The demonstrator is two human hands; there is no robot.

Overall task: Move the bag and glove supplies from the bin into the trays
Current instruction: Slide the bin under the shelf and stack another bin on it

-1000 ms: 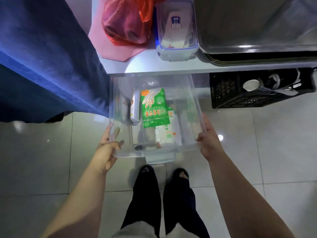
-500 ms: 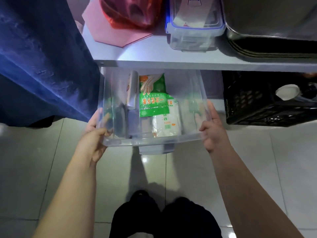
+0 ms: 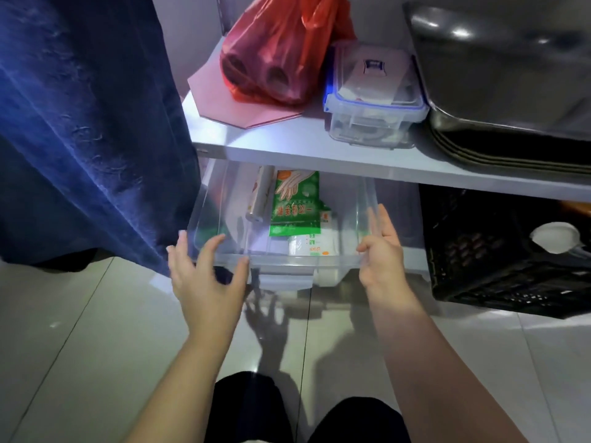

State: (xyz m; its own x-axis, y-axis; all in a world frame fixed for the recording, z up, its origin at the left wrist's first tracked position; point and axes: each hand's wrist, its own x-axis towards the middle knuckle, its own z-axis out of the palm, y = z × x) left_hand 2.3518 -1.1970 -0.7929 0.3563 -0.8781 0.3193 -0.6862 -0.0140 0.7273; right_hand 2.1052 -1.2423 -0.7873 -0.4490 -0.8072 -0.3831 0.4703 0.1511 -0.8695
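Two knees in black cloth (image 3: 307, 417) sit lowest in view, over a glossy pale tiled floor (image 3: 80, 330). Two bare forearms reach forward from there. The left hand (image 3: 208, 276) is at the near left corner of the one clear bin (image 3: 287, 262), fingers spread and loose, gripping nothing; motion blur hides whether its fingertips touch the rim. The right hand (image 3: 380, 251) is released too, its fingers straight along the bin's right wall. The bin stands on the floor, pushed partly under the front edge of a white shelf (image 3: 319, 151). Inside lie three supplies: one silvery roll (image 3: 260, 196) towards the left, one green glove packet (image 3: 295, 203) beside it, and one white packet (image 3: 315, 244) partly under the green one's near end. On the floor to the right is one black crate (image 3: 495, 251). On the shelf, from its left end, are one pink sheet (image 3: 224, 97), one red plastic bag (image 3: 281, 52) resting on it, one clear lidded box (image 3: 371, 94), and a nested stack of dark metal trays (image 3: 511, 91) at the right end, their number unclear. A blue curtain (image 3: 80, 123) hangs at the left.
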